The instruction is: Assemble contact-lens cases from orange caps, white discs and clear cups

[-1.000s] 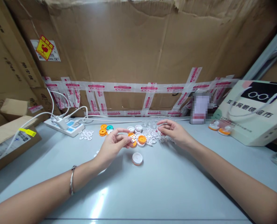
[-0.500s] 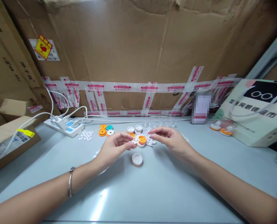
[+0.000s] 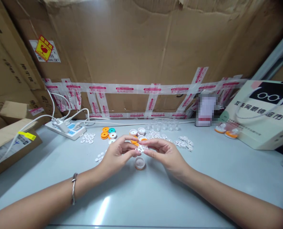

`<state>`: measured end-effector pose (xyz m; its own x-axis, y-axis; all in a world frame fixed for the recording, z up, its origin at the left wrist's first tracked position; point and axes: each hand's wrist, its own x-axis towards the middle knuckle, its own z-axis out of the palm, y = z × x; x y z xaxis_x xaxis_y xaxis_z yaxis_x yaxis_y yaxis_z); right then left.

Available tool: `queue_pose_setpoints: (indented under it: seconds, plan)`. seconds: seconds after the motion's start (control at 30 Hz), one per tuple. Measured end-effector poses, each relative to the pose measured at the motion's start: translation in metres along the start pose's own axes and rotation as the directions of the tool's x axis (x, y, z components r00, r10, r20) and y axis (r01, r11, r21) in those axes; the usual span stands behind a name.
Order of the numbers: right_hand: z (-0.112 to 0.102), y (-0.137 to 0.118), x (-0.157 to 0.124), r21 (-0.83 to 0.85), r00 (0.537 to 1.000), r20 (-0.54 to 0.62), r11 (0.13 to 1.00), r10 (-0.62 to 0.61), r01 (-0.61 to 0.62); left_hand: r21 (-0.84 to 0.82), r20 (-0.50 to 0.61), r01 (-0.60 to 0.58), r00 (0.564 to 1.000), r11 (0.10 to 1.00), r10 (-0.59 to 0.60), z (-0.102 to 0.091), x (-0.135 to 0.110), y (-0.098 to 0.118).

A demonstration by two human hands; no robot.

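My left hand (image 3: pixel 118 154) and my right hand (image 3: pixel 164 153) meet over the middle of the grey table (image 3: pixel 155 197). Between their fingertips they pinch a small white wheel-shaped plastic piece (image 3: pixel 139 148). Just below the fingertips an orange-rimmed white cap (image 3: pixel 140 163) lies on the table. Behind the hands lie orange and white caps (image 3: pixel 137 132) and a scatter of small white wheel pieces (image 3: pixel 184 142). A bracelet (image 3: pixel 73 188) is on my left wrist.
Orange and teal discs (image 3: pixel 108 133) and small white buttons (image 3: pixel 88 137) lie at left, near a white power strip (image 3: pixel 66 128) with cables. Cardboard boxes (image 3: pixel 7 140) stand left, a taped cardboard wall behind. A printed paper bag (image 3: pixel 263 114) leans at right.
My right hand came left from the pile of white pieces and joined my left hand. Both hands dropped slightly toward the cap on the table.
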<state>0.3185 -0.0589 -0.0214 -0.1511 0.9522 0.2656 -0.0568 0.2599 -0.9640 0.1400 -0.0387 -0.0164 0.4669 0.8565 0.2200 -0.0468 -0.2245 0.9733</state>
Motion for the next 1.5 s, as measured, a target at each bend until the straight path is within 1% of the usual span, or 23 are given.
queue_pose_setpoints:
  seconds: [0.17, 0.27, 0.33, 0.4, 0.43, 0.47, 0.5, 0.53, 0.57, 0.6, 0.63, 0.67, 0.73, 0.8, 0.87, 1.0, 1.1, 1.23, 1.4, 1.47, 1.5]
  plan:
    - [0.0, -0.002, -0.001, -0.044, 1.0, -0.001, 0.999, -0.007, 0.007, -0.03, -0.014, 0.0, 1.0, 1.0, 0.0, 0.0, 0.0, 0.0]
    - [0.0, -0.001, -0.002, -0.082, 0.999, 0.008, 0.996, -0.035, 0.036, -0.042, -0.014, -0.006, 1.0, 0.999, 0.006, 0.001, -0.001, 0.0]
    - [0.0, -0.001, -0.003, -0.157, 0.995, 0.02, 0.983, -0.095, 0.097, -0.052, -0.007, -0.006, 1.0, 0.999, 0.006, 0.001, -0.001, 0.0]
    - [-0.001, 0.0, -0.004, -0.254, 0.979, 0.045, 0.945, -0.201, 0.205, -0.061, -0.006, 0.003, 1.0, 0.998, -0.003, 0.002, -0.001, 0.001]
    - [-0.002, 0.001, -0.004, -0.302, 0.958, 0.069, 0.909, -0.279, 0.287, -0.067, -0.013, 0.01, 1.0, 0.998, -0.011, 0.002, -0.001, 0.002]
    - [-0.003, 0.002, -0.004, -0.345, 0.924, 0.103, 0.857, -0.369, 0.381, -0.073, -0.021, 0.019, 1.0, 0.997, -0.021, 0.002, -0.001, 0.002]
    - [-0.004, 0.003, -0.004, -0.385, 0.876, 0.149, 0.789, -0.458, 0.478, -0.078, -0.032, 0.028, 0.999, 0.997, -0.031, 0.003, -0.001, 0.003]
    - [-0.006, 0.004, -0.003, -0.42, 0.818, 0.2, 0.708, -0.539, 0.568, -0.08, -0.04, 0.037, 0.998, 0.996, -0.04, 0.003, -0.001, 0.003]
    - [-0.007, 0.004, -0.003, -0.451, 0.759, 0.252, 0.621, -0.601, 0.641, -0.076, -0.044, 0.045, 0.998, 0.996, -0.048, 0.003, -0.002, 0.004]
    - [-0.008, 0.005, -0.003, -0.481, 0.71, 0.297, 0.542, -0.638, 0.689, -0.063, -0.046, 0.05, 0.998, 0.997, -0.053, 0.003, -0.002, 0.004]
    - [-0.009, 0.005, -0.003, -0.511, 0.676, 0.331, 0.477, -0.658, 0.715, -0.041, -0.05, 0.053, 0.997, 0.998, -0.055, 0.003, -0.003, 0.004]
    - [-0.01, 0.005, -0.003, -0.538, 0.651, 0.356, 0.423, -0.67, 0.729, -0.01, -0.055, 0.055, 0.997, 0.998, -0.055, 0.003, -0.003, 0.005]
    - [-0.011, 0.005, -0.003, -0.583, 0.618, 0.383, 0.339, -0.686, 0.738, 0.063, -0.065, 0.047, 0.997, 0.997, -0.043, 0.002, -0.003, 0.006]
    - [-0.011, 0.005, -0.003, -0.616, 0.597, 0.394, 0.281, -0.698, 0.736, 0.12, -0.064, 0.023, 0.998, 0.993, -0.015, 0.001, -0.003, 0.006]
    - [-0.011, 0.004, -0.002, -0.638, 0.599, 0.393, 0.263, -0.698, 0.724, 0.147, -0.039, -0.019, 0.999, 0.989, 0.025, 0.0, -0.002, 0.006]
    - [-0.01, 0.002, 0.001, -0.641, 0.625, 0.375, 0.295, -0.685, 0.708, 0.176, -0.005, -0.09, 0.996, 0.98, 0.093, -0.002, 0.001, 0.004]
    - [-0.008, 0.002, 0.002, -0.636, 0.631, 0.371, 0.308, -0.682, 0.707, 0.195, -0.03, -0.075, 0.996, 0.978, 0.082, -0.003, 0.001, 0.003]
    - [-0.005, 0.003, 0.002, -0.627, 0.657, 0.346, 0.356, -0.67, 0.693, 0.181, -0.061, -0.036, 0.997, 0.983, 0.047, -0.003, 0.001, 0.003]
    - [-0.004, 0.004, 0.001, -0.611, 0.678, 0.347, 0.393, -0.648, 0.687, 0.196, -0.048, -0.019, 0.998, 0.98, 0.029, -0.001, 0.001, 0.0]
    - [-0.003, 0.003, 0.0, -0.596, 0.702, 0.347, 0.431, -0.622, 0.677, 0.211, -0.036, -0.026, 0.999, 0.977, 0.034, -0.002, 0.0, 0.0]
    - [-0.002, 0.002, 0.0, -0.587, 0.726, 0.337, 0.469, -0.6, 0.66, 0.223, -0.032, -0.032, 0.999, 0.974, 0.04, -0.002, 0.0, 0.0]
